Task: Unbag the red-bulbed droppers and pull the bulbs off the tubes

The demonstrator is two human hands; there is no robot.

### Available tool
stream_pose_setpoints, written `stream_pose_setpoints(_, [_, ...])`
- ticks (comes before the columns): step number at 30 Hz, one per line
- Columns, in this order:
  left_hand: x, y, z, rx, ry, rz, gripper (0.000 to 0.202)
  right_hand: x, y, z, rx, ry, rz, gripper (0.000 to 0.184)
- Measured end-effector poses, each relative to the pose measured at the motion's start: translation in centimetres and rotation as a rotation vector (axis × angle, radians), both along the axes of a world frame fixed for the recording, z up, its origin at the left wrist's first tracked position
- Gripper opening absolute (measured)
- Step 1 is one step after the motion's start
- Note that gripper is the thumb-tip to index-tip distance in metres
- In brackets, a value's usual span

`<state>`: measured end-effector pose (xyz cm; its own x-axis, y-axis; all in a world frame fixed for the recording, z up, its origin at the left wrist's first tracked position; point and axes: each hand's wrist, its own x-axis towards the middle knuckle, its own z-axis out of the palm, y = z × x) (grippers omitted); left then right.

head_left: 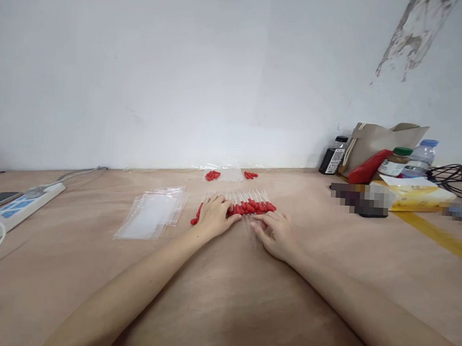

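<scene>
A row of clear droppers with red rubber bulbs (252, 205) lies on the wooden table (223, 298) in front of me. My left hand (212, 216) rests palm down on the left end of the row, fingers spread over the bulbs. My right hand (274, 233) lies flat just below the row's right part, its fingers stretched toward the glass stems. Neither hand grips anything that I can see. A stack of small clear plastic bags (152, 215) lies to the left of my left hand.
Two bagged sets of red bulbs (231, 174) lie by the wall. A white power strip (21, 204) with cables sits at far left. At the right stand a dark bottle (334, 156), a beige bag (381, 145), a jar, a water bottle (422, 158), a yellow packet and black cables.
</scene>
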<state>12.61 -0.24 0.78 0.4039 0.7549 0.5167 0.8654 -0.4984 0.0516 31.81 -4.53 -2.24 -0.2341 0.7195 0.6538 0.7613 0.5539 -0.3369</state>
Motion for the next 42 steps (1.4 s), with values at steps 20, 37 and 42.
stream_pose_setpoints(20, [-5.5, -3.6, 0.6, -0.315, -0.754, 0.002, 0.016, 0.1, 0.6, -0.7, 0.1, 0.155, 0.005, 0.044])
stream_pose_setpoints(37, [-4.9, -5.8, -1.1, -0.202, -0.366, -0.285, 0.016, -0.3, -0.7, 0.6, 0.232, -0.275, 0.182, 0.022])
stream_pose_setpoints(42, [-4.4, -6.3, -0.9, -0.047, -0.096, -0.346, 0.034, -0.6, -1.1, 0.8, 0.285, -0.319, 0.206, 0.02])
